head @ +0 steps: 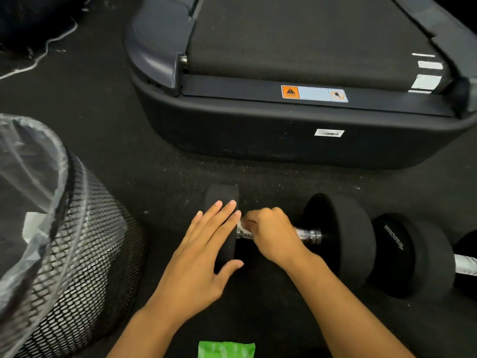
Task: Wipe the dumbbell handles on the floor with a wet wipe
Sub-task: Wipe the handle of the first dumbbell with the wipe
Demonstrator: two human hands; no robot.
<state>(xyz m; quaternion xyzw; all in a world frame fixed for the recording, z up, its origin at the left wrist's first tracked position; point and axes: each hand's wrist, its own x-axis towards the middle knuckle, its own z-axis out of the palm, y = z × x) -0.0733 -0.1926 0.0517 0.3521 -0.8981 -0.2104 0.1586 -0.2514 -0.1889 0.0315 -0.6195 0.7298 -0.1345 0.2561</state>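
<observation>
One dumbbell [338, 239] lies left-right | right hand [271, 235] grips handle [308, 235]

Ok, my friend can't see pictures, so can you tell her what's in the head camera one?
A person's right hand rubs a white wet wipe on the shiny handle of a black dumbbell on the dark floor, while the flat left hand steadies its other end. A mesh bin stands left, a treadmill behind, and a second dumbbell lies right.

two bare forearms, no sleeves — left hand [206, 244], right hand [271, 233] ungloved.
</observation>
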